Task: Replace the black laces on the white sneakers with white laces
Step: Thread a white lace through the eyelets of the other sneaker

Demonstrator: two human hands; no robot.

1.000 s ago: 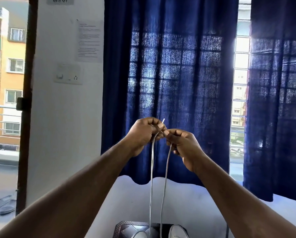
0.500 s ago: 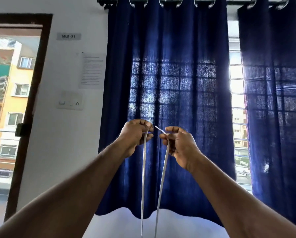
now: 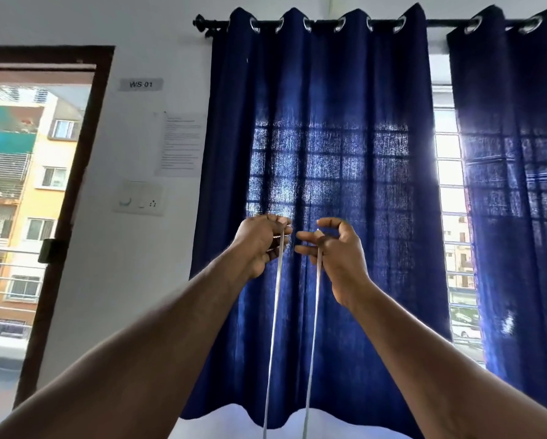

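Holding a white lace (image 3: 275, 312) aloft, one strand per hand: left hand (image 3: 261, 243) curled tight round its strand, right hand (image 3: 334, 253) pinching loosely, before a blue curtain (image 3: 329, 122).

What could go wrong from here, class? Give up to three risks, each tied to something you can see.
1. The right hand holds its strand of the white lace with loosely curled fingers, so that strand could slip free.
2. Both strands leave the bottom of the picture, so an uneven pull by the left hand, which grips the other strand, might leave unequal ends unnoticed.
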